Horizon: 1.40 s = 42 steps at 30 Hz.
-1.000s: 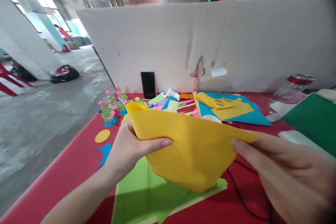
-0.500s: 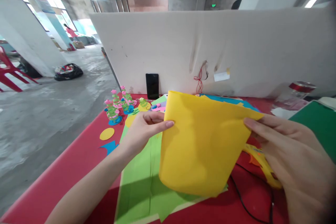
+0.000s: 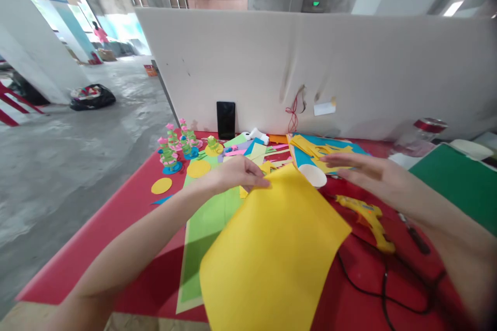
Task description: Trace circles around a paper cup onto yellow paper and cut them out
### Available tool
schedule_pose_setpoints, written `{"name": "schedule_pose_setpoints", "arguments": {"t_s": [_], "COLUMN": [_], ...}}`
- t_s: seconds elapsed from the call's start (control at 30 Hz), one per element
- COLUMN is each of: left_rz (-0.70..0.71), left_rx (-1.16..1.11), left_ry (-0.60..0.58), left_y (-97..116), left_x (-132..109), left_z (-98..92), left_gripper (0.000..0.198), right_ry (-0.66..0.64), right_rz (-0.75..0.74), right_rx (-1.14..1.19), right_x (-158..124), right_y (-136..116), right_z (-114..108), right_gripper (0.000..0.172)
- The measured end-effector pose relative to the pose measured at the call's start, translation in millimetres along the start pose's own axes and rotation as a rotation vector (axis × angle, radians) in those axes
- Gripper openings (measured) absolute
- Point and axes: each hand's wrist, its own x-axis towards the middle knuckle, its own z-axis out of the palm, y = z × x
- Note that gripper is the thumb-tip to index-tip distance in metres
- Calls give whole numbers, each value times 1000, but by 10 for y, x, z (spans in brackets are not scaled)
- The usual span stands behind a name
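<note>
Two hands: left hand pinching yellow sheet far edge, right hand spread, empty

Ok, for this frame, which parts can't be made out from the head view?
- Green sheet: its right part is hidden under the yellow sheet.
- Yellow sheet: near corner cut off by the bottom edge.
- Right hand: motion-blurred, and its forearm blurs out toward the frame's right edge; whether it touches anything is unclear.
- Glue gun: its black cord runs out of clear sight at the blurred lower right.
- Left hand: fingertips at the yellow sheet's far corner; grip unclear.
</note>
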Motion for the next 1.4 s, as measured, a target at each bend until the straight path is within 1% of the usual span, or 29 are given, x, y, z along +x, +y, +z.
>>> {"name": "schedule_pose_setpoints", "arguments": {"t_s": [0.07, 0.13, 0.17, 0.2, 0.27, 0.4, 0.53, 0.67, 0.73, 0.83, 0.93, 1.0, 1.03, 1.07, 1.13, 1.17, 1.2, 1.23, 1.27, 1.3, 1.33, 1.37, 1.4], "left_rz": [-21, -14, -3, 8, 28, 58, 97, 98, 79, 39, -5, -61, -99, -111, -76, -44, -6, 27, 52, 93, 173, 244, 293], "left_rx": [90, 164, 196, 224, 270, 330, 384, 408, 419, 441, 444, 425, 410, 414, 431, 435, 434, 432, 431, 431, 466, 508, 560], "left_ry": [-143, -240, -274, -300, -337, -372, -310, -290, -281, -250, -247, -259, -247, -211, -68, -13, 22, 21, -18, -91, -215, -274, -274], "left_y": [62, 126, 153, 176, 205, 228, 253, 251, 239, 217, 156, 77, 31, -11, -57, -50, -20, 29, 92, 160, 225, 280, 320], "left_x": [44, 80, 92, 101, 106, 78, 14, -87, -151, -256, -367, -434, -460, -477, -479, -465, -443, -415, -384, -349, -313, -277, -241], "left_z": [82, 166, 200, 225, 251, 246, 210, 123, 67, -21, -170, -333, -424, -509, -608, -601, -550, -459, -339, -203, -69, 51, 146], "left_gripper": [17, 15, 14, 12, 11, 20, 29, 24, 21, 18, 17, 19, 19, 19, 21, 23, 28, 31, 32, 32, 34, 34, 28], "right_ry": [-122, -311, -399, -460, -525, -546, -574, -609, -628, -623, -605, -586, -560, -525, -466, -457, -465, -491, -524, -550, -561, -564, -543], "right_rz": [-53, -133, -182, -214, -255, -283, -234, -128, -82, -31, 8, 19, 23, 29, 36, 28, 7, -22, -57, -92, -122, -143, -150], "right_rx": [-115, -180, -221, -245, -266, -198, -58, 25, 49, 85, 117, 100, 82, 64, 32, 20, 6, -9, -21, -26, -26, -24, -6], "right_x": [62, 138, 175, 209, 263, 304, 279, 200, 146, 63, -25, -88, -117, -140, -158, -148, -126, -94, -56, -18, 17, 44, 63], "right_y": [-156, -277, -313, -332, -334, -304, -282, -187, -118, -6, 121, 214, 256, 290, 312, 295, 260, 211, 154, 96, 46, 9, -12], "right_z": [77, 196, 258, 314, 397, 435, 368, 253, 189, 99, 0, -82, -122, -156, -187, -179, -154, -118, -75, -33, 3, 26, 36], "right_gripper": [34, 25, 26, 28, 32, 35, 32, 34, 33, 33, 31, 30, 30, 30, 31, 31, 32, 32, 32, 33, 33, 33, 30]}}
